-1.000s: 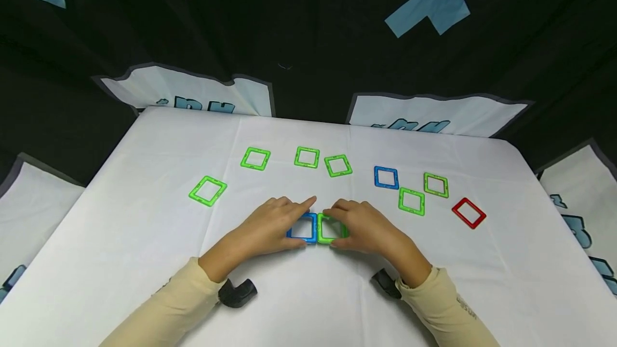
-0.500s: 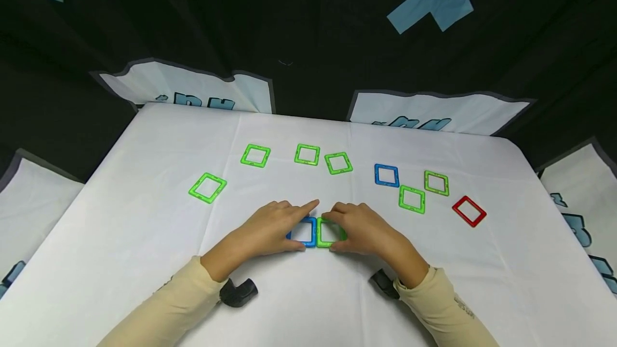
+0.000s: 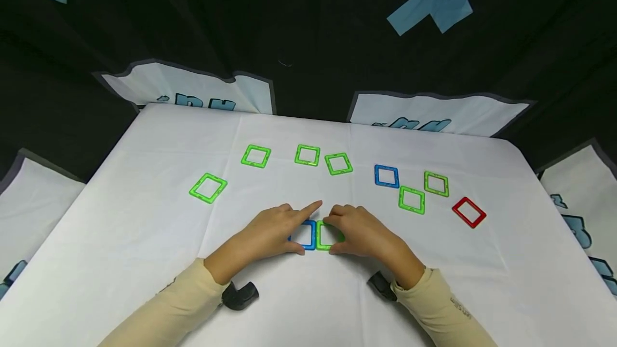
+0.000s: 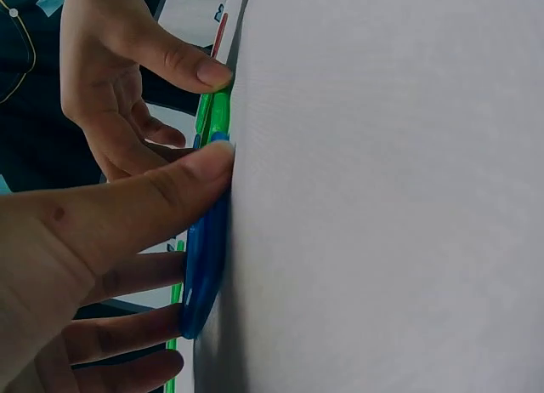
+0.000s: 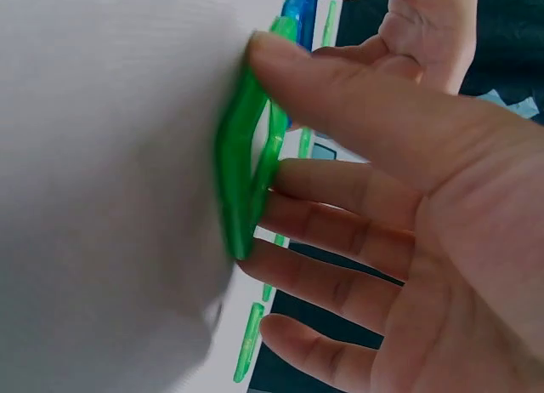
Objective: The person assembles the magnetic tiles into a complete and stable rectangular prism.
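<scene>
In the head view, a blue square magnetic tile [image 3: 314, 235] and a green square magnetic tile [image 3: 318, 235] lie edge to edge near the middle of the white table. My left hand [image 3: 272, 231] holds the blue one, thumb on its near edge and fingers along its outer and far sides. The green one is gripped by my right hand [image 3: 365, 232] in the same way, its outer edge partly hidden behind the fingers. From the left wrist, the blue tile [image 4: 204, 248] shows between thumb and fingers. The right wrist view has the green tile [image 5: 240, 155] close over the cloth.
Several loose green tiles, such as one at the left [image 3: 208, 188], form an arc beyond my hands. A second blue tile [image 3: 386, 176] and a red tile [image 3: 469, 212] lie to the right. Dark curtain [image 3: 308, 31] hangs behind the table's far edge.
Both hands have drawn the joined blue and green tiles slightly toward me. The grip looks the same, and the loose tiles stay where they were.
</scene>
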{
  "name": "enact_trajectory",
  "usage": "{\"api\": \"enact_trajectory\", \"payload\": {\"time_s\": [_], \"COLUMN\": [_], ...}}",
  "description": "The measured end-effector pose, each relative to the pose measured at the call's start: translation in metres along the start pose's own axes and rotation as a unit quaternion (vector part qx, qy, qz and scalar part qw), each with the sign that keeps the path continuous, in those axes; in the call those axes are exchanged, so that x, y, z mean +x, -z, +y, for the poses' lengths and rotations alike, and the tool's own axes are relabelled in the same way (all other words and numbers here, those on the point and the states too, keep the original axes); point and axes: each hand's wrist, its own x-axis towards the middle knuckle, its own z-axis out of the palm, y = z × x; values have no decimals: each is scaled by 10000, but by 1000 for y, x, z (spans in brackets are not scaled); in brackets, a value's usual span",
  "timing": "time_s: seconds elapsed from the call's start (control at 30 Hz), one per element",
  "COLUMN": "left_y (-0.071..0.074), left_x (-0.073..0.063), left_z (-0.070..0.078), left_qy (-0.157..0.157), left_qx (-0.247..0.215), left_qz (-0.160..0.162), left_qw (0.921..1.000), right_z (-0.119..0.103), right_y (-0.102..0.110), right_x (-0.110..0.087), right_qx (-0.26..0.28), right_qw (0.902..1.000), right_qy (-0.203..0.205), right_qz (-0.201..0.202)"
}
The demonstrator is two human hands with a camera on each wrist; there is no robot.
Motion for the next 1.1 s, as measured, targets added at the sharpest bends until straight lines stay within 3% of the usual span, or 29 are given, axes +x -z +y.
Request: {"api": "enact_trajectory", "payload": {"time_s": [0.2, 0.33, 0.47, 0.6, 0.8, 0.97, 1.1], "left_y": [0, 2, 7, 22, 49, 64, 70], "left_x": [-3, -5, -10, -22, -49, -65, -72], "left_z": [3, 3, -5, -30, -80, -113, -124], "left_qy": [30, 79, 358, 870, 1517, 1733, 1724], "left_qx": [105, 34, -300, -573, -459, -128, 122], "left_qz": [131, 5, -177, -281, -576, -766, -1043], "left_qw": [9999, 10000, 9988, 9942, 9857, 9818, 9794], "right_z": [-4, -6, -7, -8, -7, -5, -6], "right_y": [-1, -1, -2, -1, -1, -1, 0], "right_x": [2, 1, 0, 1, 1, 1, 1], "right_qx": [40, 85, 90, 123, 221, 253, 281], "right_qw": [9999, 9994, 9992, 9990, 9988, 9989, 9987], "right_qy": [-141, -303, -376, -408, -410, -384, -394], "right_qz": [-77, -150, -109, -120, -135, -133, -142]}}
